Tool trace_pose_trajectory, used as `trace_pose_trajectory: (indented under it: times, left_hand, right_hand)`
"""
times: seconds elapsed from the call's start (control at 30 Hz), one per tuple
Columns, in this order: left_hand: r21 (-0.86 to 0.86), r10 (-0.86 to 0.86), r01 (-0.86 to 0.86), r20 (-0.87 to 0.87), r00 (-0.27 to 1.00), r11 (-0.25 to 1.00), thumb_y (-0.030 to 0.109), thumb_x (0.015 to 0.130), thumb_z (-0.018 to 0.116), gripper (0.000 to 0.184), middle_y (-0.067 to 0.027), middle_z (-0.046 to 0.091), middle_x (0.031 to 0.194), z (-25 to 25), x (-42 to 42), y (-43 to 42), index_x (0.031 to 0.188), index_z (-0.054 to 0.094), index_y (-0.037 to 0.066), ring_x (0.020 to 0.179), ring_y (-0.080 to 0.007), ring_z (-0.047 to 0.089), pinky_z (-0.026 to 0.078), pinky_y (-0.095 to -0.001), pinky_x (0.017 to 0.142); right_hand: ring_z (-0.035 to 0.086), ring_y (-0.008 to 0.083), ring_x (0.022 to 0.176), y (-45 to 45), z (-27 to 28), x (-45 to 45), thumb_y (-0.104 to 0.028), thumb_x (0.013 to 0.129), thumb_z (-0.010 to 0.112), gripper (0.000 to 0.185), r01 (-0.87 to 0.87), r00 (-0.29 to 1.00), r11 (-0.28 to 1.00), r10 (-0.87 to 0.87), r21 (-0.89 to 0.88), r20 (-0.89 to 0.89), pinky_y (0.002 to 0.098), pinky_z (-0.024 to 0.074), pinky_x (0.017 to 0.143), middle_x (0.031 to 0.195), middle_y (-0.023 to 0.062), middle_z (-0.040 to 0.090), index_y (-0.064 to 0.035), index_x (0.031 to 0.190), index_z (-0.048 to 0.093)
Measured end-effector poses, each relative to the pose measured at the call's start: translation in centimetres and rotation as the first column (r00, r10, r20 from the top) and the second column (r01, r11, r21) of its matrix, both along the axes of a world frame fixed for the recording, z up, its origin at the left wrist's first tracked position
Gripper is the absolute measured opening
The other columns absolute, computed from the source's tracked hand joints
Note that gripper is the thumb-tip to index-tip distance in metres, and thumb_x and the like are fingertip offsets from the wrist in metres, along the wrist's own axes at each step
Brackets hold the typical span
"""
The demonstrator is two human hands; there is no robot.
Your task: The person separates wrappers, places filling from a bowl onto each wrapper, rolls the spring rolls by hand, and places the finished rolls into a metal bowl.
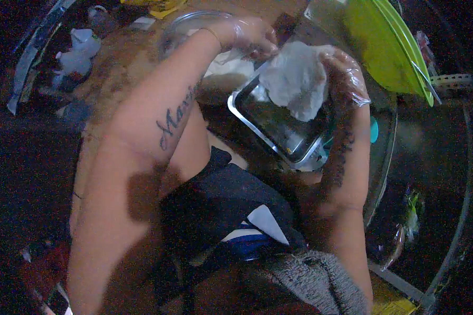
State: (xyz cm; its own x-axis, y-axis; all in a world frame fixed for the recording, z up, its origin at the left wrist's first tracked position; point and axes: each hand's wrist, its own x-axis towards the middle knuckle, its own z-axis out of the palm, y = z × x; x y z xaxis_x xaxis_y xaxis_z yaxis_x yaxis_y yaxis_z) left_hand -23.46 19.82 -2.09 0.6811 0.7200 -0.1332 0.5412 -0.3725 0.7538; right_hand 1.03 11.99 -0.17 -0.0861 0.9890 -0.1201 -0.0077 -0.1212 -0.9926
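Observation:
A limp whitish sheet [294, 79] with a ragged lower edge hangs over a rectangular pan [257, 125] with a bright metal rim and dark inside. What the sheet is made of, I cannot tell. My right hand [344, 71], in a clear plastic glove, grips it at its right upper edge. Gloved the same way, my left hand [249, 38] has its fingers pinched together at the sheet's upper left edge. Under my left wrist stands a clear bowl [181, 23], and pale, whitish material [230, 67] shows just below that wrist.
A large lime-green plastic basin [389, 47] leans at the upper right. A turquoise item [373, 130] shows beside my right forearm. White bottle-like objects [79, 50] stand at the left, and a grey towel [315, 278] lies near my lap. The surroundings are dim.

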Motion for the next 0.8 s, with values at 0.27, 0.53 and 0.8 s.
trace_pose_trajectory:
  times: [0.27,0.53,0.8]
  left_hand:
    - [0.132,0.071,-0.056,-0.110,0.991,0.990,0.037,0.081,0.064,0.037,-0.0064,0.065,0.081,-0.9,-0.4,1.0,0.099,0.065,0.004,0.064,-0.0137,0.058,0.048,-0.0315,0.061]
    - [0.262,0.060,-0.031,-0.104,0.993,0.965,0.042,0.078,0.063,0.042,-0.0138,0.067,0.090,-1.2,-0.4,3.1,0.097,0.067,0.006,0.079,-0.0287,0.062,0.048,-0.0397,0.074]
    - [0.258,0.106,-0.087,-0.061,0.992,0.962,0.039,0.074,0.067,0.041,-0.0130,0.066,0.093,-1.7,-3.3,4.7,0.099,0.066,0.007,0.083,-0.0288,0.062,0.047,-0.0390,0.077]
  right_hand:
    - [0.059,0.0153,0.084,-1.6,-4.1,3.8,-0.019,0.078,0.067,0.030,-0.082,0.797,0.988,-0.013,0.130,0.603,0.0286,0.0464,0.076,0.093,0.0055,0.064,-0.0025,0.103,0.062]
    - [0.057,0.0361,0.088,-4.3,-14.3,-5.0,-0.029,0.075,0.068,0.040,-0.360,0.032,0.924,-0.125,0.129,0.992,0.0421,0.0470,0.078,0.098,0.0182,0.060,-0.0070,0.107,0.060]
    - [0.057,0.0351,0.087,0.3,-15.3,-15.1,-0.031,0.070,0.070,0.034,-0.249,0.374,0.888,-0.281,0.388,0.884,0.0432,0.0482,0.076,0.090,0.0186,0.059,-0.0066,0.092,0.062]
